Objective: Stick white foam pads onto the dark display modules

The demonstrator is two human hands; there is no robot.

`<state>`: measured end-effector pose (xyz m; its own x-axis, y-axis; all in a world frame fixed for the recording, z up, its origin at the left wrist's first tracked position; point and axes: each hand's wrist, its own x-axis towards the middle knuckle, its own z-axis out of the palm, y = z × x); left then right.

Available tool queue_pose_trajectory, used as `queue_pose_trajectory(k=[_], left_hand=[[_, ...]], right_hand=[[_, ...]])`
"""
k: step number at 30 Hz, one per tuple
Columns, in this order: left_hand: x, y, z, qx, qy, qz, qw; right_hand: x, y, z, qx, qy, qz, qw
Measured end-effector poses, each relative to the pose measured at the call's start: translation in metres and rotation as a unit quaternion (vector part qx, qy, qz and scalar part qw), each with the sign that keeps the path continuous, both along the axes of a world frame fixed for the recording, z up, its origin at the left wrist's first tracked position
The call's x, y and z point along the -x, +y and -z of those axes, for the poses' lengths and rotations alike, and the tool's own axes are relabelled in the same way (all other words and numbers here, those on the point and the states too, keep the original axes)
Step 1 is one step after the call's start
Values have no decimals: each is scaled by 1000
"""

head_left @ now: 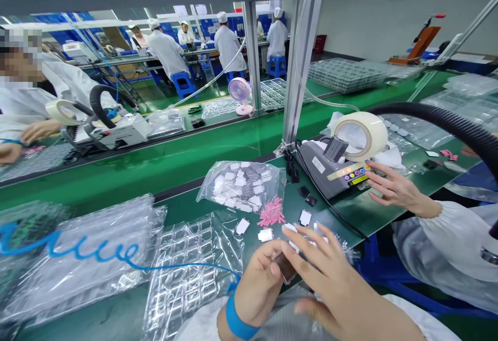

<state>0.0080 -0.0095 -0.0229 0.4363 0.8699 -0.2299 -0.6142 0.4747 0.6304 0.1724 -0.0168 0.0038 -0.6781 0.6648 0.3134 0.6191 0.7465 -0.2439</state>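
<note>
My left hand (259,279), with a blue wrist strap (236,323), is closed in a pinch on a small dark flat part (286,268) just above the green table. My right hand (330,284) lies over that part with fingers stretched and spread, fingertips touching its top edge and a small white pad (291,228). Loose white pads (265,235), small black parts (307,196) and a heap of pink pieces (272,212) lie just beyond my hands. A clear bag of white pads (241,183) sits farther back.
Clear plastic trays (190,273) lie at left with a blue coiled cord (78,250) across them. A tape dispenser (334,167) with a large tape roll (360,135) stands at right, a co-worker's hand (392,188) on it. A metal post (301,56), black hose (447,123) and green conveyor (175,154) lie beyond.
</note>
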Motion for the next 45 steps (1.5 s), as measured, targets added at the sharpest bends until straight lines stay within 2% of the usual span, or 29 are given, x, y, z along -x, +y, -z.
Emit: queue_pose_trajectory(k=[2,5,7,10,13,19,28,36,42,45], left_hand=[[6,-2,5,36,-28,-17,999],[17,-4,12,63,-66,-31,995],[24,-5,14,60,-74,-38,995],[30,-6,13,48,-76,-43,995],[32,-6,11,41,-71,-46,996],[34,-5,11,33,-64,-50,996],[28,-4,12,40,-54,-40,997],[26,-5,13,52,-33,-41,997],[26,-5,11,53,-19,-39,998],[27,-6,11,53,-20,-47,997]], right_hand=[[0,8,5,46,-7,-4,999],[1,40,24,149,-12,117,982],[6,67,44,183,-56,180,965],[21,101,72,212,-132,214,944],[33,117,87,231,-182,217,931],[32,123,87,256,-210,199,922],[44,122,88,275,-234,236,902],[42,121,86,300,-229,240,895],[43,121,84,289,-224,272,890],[44,118,81,290,-221,267,892]])
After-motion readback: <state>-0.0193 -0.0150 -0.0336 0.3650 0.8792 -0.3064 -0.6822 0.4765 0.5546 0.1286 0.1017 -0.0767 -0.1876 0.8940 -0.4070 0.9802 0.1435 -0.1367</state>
